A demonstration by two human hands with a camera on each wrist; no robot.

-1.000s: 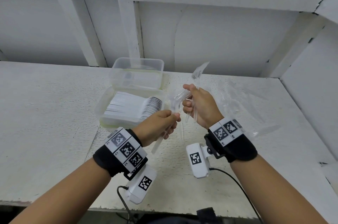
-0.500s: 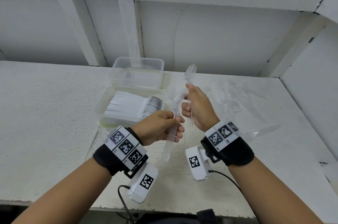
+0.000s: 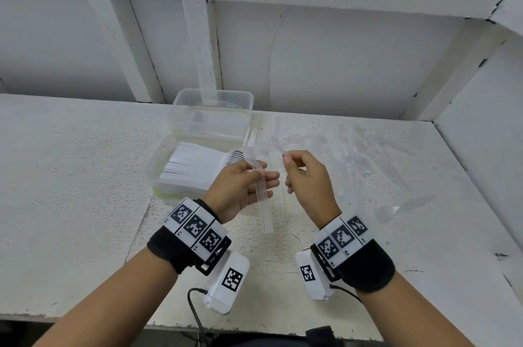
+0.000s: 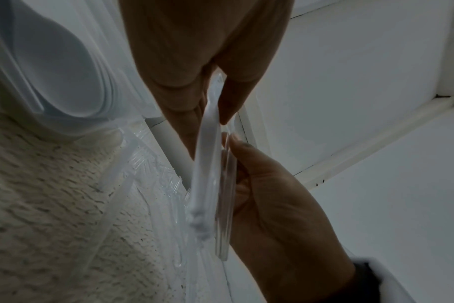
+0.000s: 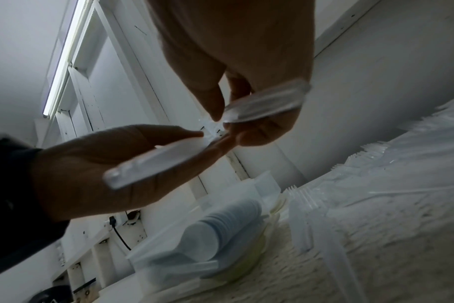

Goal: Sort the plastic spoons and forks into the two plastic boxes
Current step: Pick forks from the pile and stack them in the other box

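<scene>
From the head camera, looking down at the table (image 3: pixel 70 176), my left hand (image 3: pixel 243 188) lies palm-up with a small bundle of clear forks (image 3: pixel 259 185) across my fingers, thumb resting on them. My right hand (image 3: pixel 307 179) pinches one more clear piece (image 3: pixel 280 199) by its top, just beside the bundle; I cannot tell whether it is a fork or a spoon. The near box (image 3: pixel 158 159) already holds a long packed row of white spoons (image 3: pixel 195 168). The far box (image 3: pixel 209 114) behind it looks almost empty. A loose heap of clear cutlery (image 3: pixel 353 154) is spread on the table to my right, so I judge much sorting is left.

Down at my left wrist, the bundle (image 4: pixel 205 174) runs edge-on between my thumb and fingers, and my right hand (image 4: pixel 280 205) holds its piece right against it.

Over on my right wrist, the single piece (image 5: pixel 267 102) sits pinched in my fingertips, my left hand (image 5: pixel 104 168) carries its bundle below, and more forks lie on the table beside the filled box (image 5: pixel 220 235).
</scene>
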